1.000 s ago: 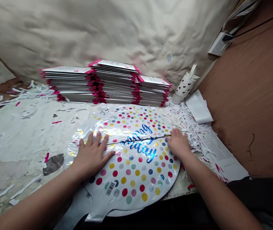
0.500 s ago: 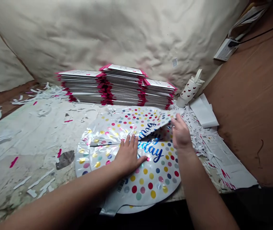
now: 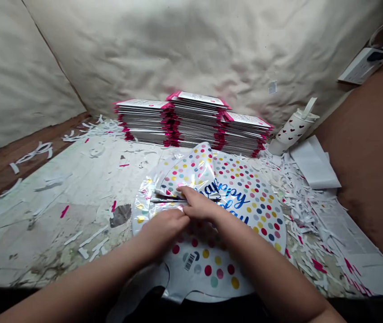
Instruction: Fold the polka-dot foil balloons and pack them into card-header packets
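The right hand (image 3: 198,202) has swung in from the right and now meets the left hand (image 3: 166,224) over the spotted foil balloon (image 3: 193,170), its flap doubled leftward. Right fingers touch the fold, left ones curl; whether either pinches foil, I can't tell. It lies at the table's (image 3: 87,184) near middle.

Showed a bare left forearm (image 3: 92,272) across the lower left of the frame and a bare right forearm (image 3: 262,260) at lower right, smooth, rounded, tapering inward. Ended near the centre in a bare left hand (image 3: 167,225) and a bare right hand (image 3: 198,205), with slender fingers (image 3: 188,192), finer details too blurred to tell.
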Demonstrator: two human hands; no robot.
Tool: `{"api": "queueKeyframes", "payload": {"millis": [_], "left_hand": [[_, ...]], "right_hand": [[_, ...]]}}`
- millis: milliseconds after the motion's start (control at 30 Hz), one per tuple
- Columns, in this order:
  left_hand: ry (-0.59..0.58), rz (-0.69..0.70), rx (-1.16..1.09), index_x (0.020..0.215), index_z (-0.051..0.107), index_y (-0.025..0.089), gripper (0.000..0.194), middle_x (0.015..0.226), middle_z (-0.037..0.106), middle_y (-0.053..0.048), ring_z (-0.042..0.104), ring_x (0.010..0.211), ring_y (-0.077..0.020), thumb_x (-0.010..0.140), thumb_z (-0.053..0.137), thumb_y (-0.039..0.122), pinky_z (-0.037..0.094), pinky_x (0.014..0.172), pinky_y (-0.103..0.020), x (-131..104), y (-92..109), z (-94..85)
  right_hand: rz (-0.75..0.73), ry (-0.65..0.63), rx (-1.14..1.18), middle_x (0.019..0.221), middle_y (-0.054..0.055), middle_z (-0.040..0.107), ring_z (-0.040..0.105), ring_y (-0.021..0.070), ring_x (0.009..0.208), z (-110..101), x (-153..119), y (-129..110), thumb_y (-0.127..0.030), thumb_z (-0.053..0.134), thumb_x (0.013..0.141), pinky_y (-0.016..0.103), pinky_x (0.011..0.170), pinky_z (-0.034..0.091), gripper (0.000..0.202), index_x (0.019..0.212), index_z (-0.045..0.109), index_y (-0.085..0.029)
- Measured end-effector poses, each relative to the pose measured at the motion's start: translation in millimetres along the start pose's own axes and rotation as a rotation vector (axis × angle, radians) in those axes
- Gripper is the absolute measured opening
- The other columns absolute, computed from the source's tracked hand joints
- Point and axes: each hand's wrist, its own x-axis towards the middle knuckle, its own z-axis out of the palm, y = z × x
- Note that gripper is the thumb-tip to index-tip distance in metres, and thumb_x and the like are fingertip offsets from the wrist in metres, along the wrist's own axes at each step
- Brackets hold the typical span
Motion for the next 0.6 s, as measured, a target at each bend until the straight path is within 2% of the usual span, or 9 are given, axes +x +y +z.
{"api": "queueKeyframes", "payload": {"millis": [67,100,200,300,400,467,500,567,600], "left_hand": [[0.010,-0.010,0.093,0.103,0.061,0.015,0.031,0.108,0.062,-0.012,0.055,0.101,-0.0258,0.079,0.043,0.006,0.042,0.086,-0.041,-8.0,-33.3,-11.8],[-0.009,-0.005,0.183,0.101,0.061,0.013,0.030,0.103,0.063,-0.014,0.056,0.098,-0.0271,0.078,0.043,0.005,0.042,0.084,-0.042,-9.2,-48.1,-17.3],[-0.086,0.054,0.407,0.075,0.062,0.014,0.021,0.074,0.063,-0.010,0.059,0.073,-0.0231,0.078,0.043,0.004,0.045,0.069,-0.037,-6.5,-70.8,-34.5],[0.001,0.042,0.484,0.067,0.059,0.015,0.026,0.068,0.059,-0.007,0.056,0.067,-0.0214,0.081,0.040,0.004,0.043,0.063,-0.035,-4.1,-57.8,-47.3],[0.050,0.036,0.351,0.071,0.061,0.016,0.027,0.073,0.061,-0.008,0.056,0.071,-0.0207,0.087,0.039,0.017,0.044,0.066,-0.034,-7.6,-36.3,-39.9],[-0.009,0.012,0.236,0.090,0.064,0.015,0.031,0.094,0.064,-0.012,0.057,0.089,-0.0248,0.088,0.041,0.035,0.044,0.078,-0.037,-11.9,-31.6,-23.6],[-0.052,-0.037,0.194,0.105,0.061,0.013,0.042,0.110,0.060,-0.015,0.054,0.103,-0.0285,0.086,0.043,0.045,0.041,0.085,-0.040,-14.0,-32.5,-14.2],[-0.133,-0.189,0.143,0.129,0.045,0.012,0.071,0.133,0.044,-0.019,0.039,0.122,-0.0344,0.079,0.041,0.062,0.033,0.096,-0.047,-17.3,-37.7,2.1],[-0.167,-0.260,0.127,0.134,0.038,0.012,0.079,0.138,0.038,-0.019,0.033,0.126,-0.0353,0.077,0.039,0.067,0.029,0.099,-0.049,-18.0,-40.6,7.8]], "right_hand": [[-0.006,0.022,-0.044,0.121,0.012,0.054,0.052,0.0208,0.108,1.5,-1.3,0.2,-0.019,0.052,0.072,0.031,0.088,0.043,0.049,0.120,0.046,-0.013],[-0.009,0.044,-0.070,0.120,0.012,0.054,0.051,0.0218,0.109,3.7,-0.3,-2.4,-0.021,0.054,0.072,0.032,0.090,0.042,0.046,0.117,0.049,-0.014],[0.029,0.154,-0.156,0.116,0.016,0.056,0.050,0.0272,0.109,14.8,8.7,-14.8,-0.028,0.056,0.073,0.038,0.089,0.042,0.044,0.114,0.051,-0.011],[0.087,0.262,-0.226,0.096,0.018,0.063,0.057,0.0281,0.093,28.8,21.4,-24.7,-0.019,0.052,0.075,0.038,0.077,0.045,0.027,0.099,0.058,-0.008],[0.104,0.357,-0.250,0.076,0.011,0.067,0.061,0.0219,0.073,26.9,26.3,-22.1,-0.008,0.050,0.071,0.030,0.064,0.046,0.016,0.079,0.063,-0.012],[0.118,0.460,-0.237,0.067,0.004,0.066,0.059,0.0162,0.061,3.9,18.2,-11.2,-0.009,0.050,0.073,0.025,0.057,0.044,0.015,0.074,0.064,-0.015],[0.135,0.536,-0.228,0.066,0.002,0.066,0.058,0.0139,0.058,-14.9,9.6,-3.7,-0.011,0.049,0.075,0.023,0.055,0.043,0.016,0.076,0.064,-0.016],[0.193,0.739,-0.224,0.072,0.003,0.067,0.057,0.0117,0.061,-62.2,-15.7,12.1,-0.014,0.041,0.084,0.021,0.056,0.043,0.023,0.087,0.064,-0.014],[0.230,0.859,-0.237,0.078,0.007,0.066,0.057,0.0131,0.067,-86.6,-31.3,18.7,-0.018,0.037,0.089,0.023,0.060,0.044,0.028,0.092,0.063,-0.010]]}}
